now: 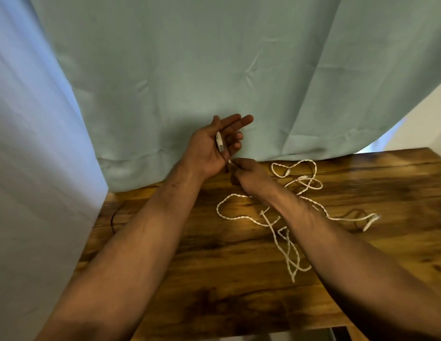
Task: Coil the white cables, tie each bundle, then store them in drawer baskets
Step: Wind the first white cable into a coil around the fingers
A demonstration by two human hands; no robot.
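Observation:
A white braided cable (241, 217) lies in loose, tangled loops on the wooden table (214, 279), right of centre. My left hand (214, 146) is raised palm up near the table's back edge, and the cable's white plug (219, 142) lies across its palm under the thumb, with the fingers stretched out. Just below it, my right hand (249, 173) pinches the cable close to the plug. Another white plug end (370, 221) rests on the table at the right.
A pale green curtain (214, 70) hangs right behind the table's back edge, with a lighter curtain (30, 168) at the left. A thin dark cord (112, 221) lies near the table's left edge. The table's front edge runs along the bottom.

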